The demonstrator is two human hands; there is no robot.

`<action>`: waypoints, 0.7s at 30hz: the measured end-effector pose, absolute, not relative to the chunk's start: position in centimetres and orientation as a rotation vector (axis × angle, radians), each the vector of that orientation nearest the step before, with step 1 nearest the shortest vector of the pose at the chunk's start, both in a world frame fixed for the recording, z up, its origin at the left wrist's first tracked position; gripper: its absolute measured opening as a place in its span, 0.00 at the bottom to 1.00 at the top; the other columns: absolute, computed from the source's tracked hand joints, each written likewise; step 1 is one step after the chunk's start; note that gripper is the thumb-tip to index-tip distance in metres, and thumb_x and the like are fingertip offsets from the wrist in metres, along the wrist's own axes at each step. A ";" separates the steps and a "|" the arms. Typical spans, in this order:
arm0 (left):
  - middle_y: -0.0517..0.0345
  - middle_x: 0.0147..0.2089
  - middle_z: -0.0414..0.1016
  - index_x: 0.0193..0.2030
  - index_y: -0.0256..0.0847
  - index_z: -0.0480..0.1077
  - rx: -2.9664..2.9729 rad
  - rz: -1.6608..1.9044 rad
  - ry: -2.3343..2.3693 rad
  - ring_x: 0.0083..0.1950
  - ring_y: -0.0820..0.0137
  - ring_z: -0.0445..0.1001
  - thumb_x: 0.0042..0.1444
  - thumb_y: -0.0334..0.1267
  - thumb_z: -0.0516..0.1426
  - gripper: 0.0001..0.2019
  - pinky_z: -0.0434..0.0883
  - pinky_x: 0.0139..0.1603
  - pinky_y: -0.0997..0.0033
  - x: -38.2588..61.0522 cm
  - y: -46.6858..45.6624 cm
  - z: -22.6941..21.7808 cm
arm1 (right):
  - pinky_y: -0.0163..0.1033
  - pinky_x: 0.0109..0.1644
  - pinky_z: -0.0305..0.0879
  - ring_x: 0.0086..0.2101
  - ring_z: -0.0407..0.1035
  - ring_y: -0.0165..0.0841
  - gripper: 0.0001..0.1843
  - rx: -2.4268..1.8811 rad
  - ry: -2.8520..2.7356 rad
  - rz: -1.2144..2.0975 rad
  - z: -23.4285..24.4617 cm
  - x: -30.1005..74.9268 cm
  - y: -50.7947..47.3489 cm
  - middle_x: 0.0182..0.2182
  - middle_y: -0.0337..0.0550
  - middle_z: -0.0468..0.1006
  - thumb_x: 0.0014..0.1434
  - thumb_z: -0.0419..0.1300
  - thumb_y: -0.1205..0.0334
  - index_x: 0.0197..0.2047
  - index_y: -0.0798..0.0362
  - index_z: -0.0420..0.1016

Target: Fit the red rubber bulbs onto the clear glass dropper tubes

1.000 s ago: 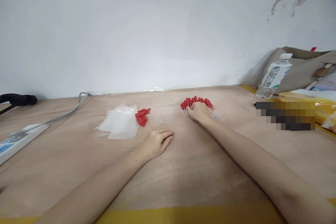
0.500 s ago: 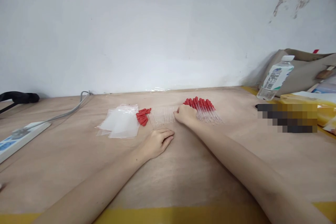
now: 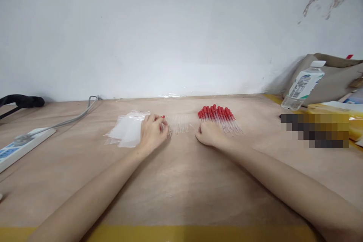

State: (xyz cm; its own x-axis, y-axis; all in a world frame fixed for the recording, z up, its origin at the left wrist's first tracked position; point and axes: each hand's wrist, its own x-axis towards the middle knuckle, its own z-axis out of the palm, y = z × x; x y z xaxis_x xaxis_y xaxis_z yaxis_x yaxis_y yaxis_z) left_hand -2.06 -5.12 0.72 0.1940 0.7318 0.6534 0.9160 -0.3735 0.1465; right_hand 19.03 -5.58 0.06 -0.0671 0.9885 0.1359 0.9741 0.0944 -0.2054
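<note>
dark print shows on the white label (image 3: pixel 301 87) of the plastic bottle (image 3: pixel 304 83), well to the right of the fingers of my right hand (image 3: pixel 210 134), but on my feed it is too small to read. those fingers look closed on one thin clear tube (image 3: pixel 192 126); its free end points left and slightly away from me, toward my left hand (image 3: pixel 152 133). the left fingers are curled, a red bulb (image 3: pixel 163 116) showing just past their tips; i can't tell whether they grip it. between both sets of fingers, a row of clear tubes (image 3: pixel 179 124) lies on the counter (image 3: pixel 181 181), long axes running from me toward the wall (image 3: pixel 170 45). just beyond the right fingers and to their right, red-topped droppers (image 3: pixel 217 112) lie bulbs toward the wall, stems toward me, slanting right. clear plastic bags (image 3: pixel 126 128) lie just left of the left fingers.
</note>
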 end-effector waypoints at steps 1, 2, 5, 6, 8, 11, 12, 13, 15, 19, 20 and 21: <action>0.52 0.35 0.66 0.29 0.41 0.72 -2.138 -0.904 -1.667 0.44 0.61 0.63 0.49 0.38 0.54 0.07 0.61 0.45 0.61 -2.4 -4.3 1.2 | 0.38 0.31 0.59 0.33 0.69 0.39 0.08 -1.921 -2.156 0.100 -0.2 19.6 -6.2 0.30 0.49 0.76 0.50 0.53 0.63 0.30 0.55 0.73; 0.52 0.36 0.66 0.29 0.41 0.73 -2.099 -0.842 -1.750 0.45 0.60 0.63 0.49 0.39 0.54 0.07 0.61 0.45 0.60 -2.7 -3.4 1.7 | 0.37 0.30 0.58 0.31 0.68 0.37 0.07 -1.830 -2.177 0.134 -0.5 20.2 -6.8 0.30 0.47 0.75 0.49 0.54 0.64 0.30 0.54 0.72; 0.48 0.41 0.67 0.31 0.42 0.74 -2.023 -0.642 -1.932 0.48 0.57 0.61 0.49 0.43 0.54 0.10 0.59 0.47 0.58 -2.9 -0.9 2.6 | 0.34 0.30 0.57 0.30 0.66 0.32 0.03 -1.523 -2.175 0.183 -1.8 21.5 -8.0 0.30 0.43 0.73 0.48 0.54 0.67 0.28 0.53 0.68; 0.47 0.42 0.67 0.31 0.42 0.75 -2.004 -0.573 -1.982 0.49 0.55 0.61 0.48 0.44 0.54 0.11 0.58 0.47 0.58 -2.8 -0.1 2.8 | 0.33 0.31 0.57 0.31 0.65 0.31 0.03 -1.447 -2.155 0.186 -2.2 21.8 -8.2 0.30 0.42 0.72 0.49 0.54 0.67 0.28 0.53 0.68; 0.44 0.43 0.67 0.32 0.41 0.75 -1.981 -0.434 -2.050 0.50 0.53 0.60 0.48 0.47 0.54 0.14 0.57 0.48 0.58 -2.4 1.1 2.8 | 0.34 0.33 0.58 0.31 0.64 0.30 0.02 -1.358 -2.116 0.195 -2.8 22.1 -8.4 0.30 0.42 0.70 0.51 0.54 0.65 0.29 0.54 0.67; 0.41 0.44 0.67 0.35 0.39 0.75 -1.945 -0.285 -2.094 0.50 0.52 0.59 0.48 0.49 0.53 0.17 0.57 0.47 0.57 -2.1 2.3 2.4 | 0.34 0.33 0.57 0.31 0.63 0.31 0.05 -1.327 -2.099 0.223 -3.1 22.0 -8.4 0.30 0.42 0.70 0.52 0.56 0.61 0.31 0.53 0.68; 0.40 0.45 0.67 0.36 0.38 0.75 -1.933 -0.257 -2.105 0.51 0.52 0.59 0.48 0.50 0.53 0.18 0.57 0.47 0.57 -2.1 2.5 2.3 | 0.34 0.33 0.57 0.32 0.63 0.31 0.06 -1.325 -2.099 0.228 -3.1 21.9 -8.4 0.31 0.42 0.70 0.52 0.57 0.60 0.31 0.53 0.68; 0.39 0.45 0.67 0.37 0.38 0.75 -1.925 -0.239 -2.117 0.51 0.52 0.59 0.48 0.51 0.53 0.19 0.58 0.47 0.57 -2.1 2.7 2.2 | 0.34 0.33 0.57 0.32 0.63 0.31 0.06 -1.325 -2.098 0.229 -3.1 21.9 -8.4 0.30 0.41 0.69 0.52 0.57 0.60 0.31 0.53 0.68; 0.39 0.46 0.66 0.38 0.37 0.75 -1.920 -0.221 -2.134 0.51 0.52 0.59 0.48 0.51 0.53 0.20 0.58 0.47 0.58 -2.1 2.8 2.1 | 0.34 0.33 0.57 0.31 0.63 0.31 0.06 -1.330 -2.093 0.226 -3.0 21.8 -8.2 0.30 0.41 0.69 0.52 0.58 0.60 0.31 0.53 0.68; 0.39 0.47 0.67 0.37 0.37 0.75 -1.928 -0.222 -2.124 0.51 0.52 0.59 0.49 0.49 0.53 0.18 0.57 0.47 0.58 -2.1 2.8 1.9 | 0.34 0.32 0.57 0.30 0.63 0.29 0.05 -1.331 -2.097 0.215 -3.1 21.8 -8.1 0.29 0.41 0.69 0.53 0.56 0.62 0.29 0.54 0.67; 0.39 0.46 0.67 0.37 0.37 0.75 -1.926 -0.227 -2.120 0.51 0.52 0.60 0.49 0.48 0.53 0.18 0.57 0.47 0.58 -2.0 2.7 1.9 | 0.34 0.32 0.57 0.30 0.63 0.29 0.04 -1.330 -2.099 0.213 -3.1 21.8 -8.1 0.29 0.41 0.69 0.53 0.56 0.62 0.29 0.54 0.67; 0.39 0.46 0.67 0.36 0.36 0.75 -1.924 -0.234 -2.115 0.50 0.52 0.60 0.49 0.47 0.53 0.17 0.57 0.47 0.58 -1.9 2.7 1.9 | 0.34 0.32 0.57 0.29 0.63 0.29 0.04 -1.331 -2.100 0.212 -3.2 21.8 -8.1 0.29 0.41 0.69 0.53 0.55 0.63 0.28 0.54 0.66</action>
State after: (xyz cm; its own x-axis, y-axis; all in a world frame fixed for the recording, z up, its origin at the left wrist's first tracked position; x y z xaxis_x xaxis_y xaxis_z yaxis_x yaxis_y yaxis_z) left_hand -1.94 2.71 1.90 -0.0801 0.9487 0.3058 0.9926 0.1039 -0.0624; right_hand 21.80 -8.11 -3.16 -0.2862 0.8585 0.4254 0.7563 0.4750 -0.4499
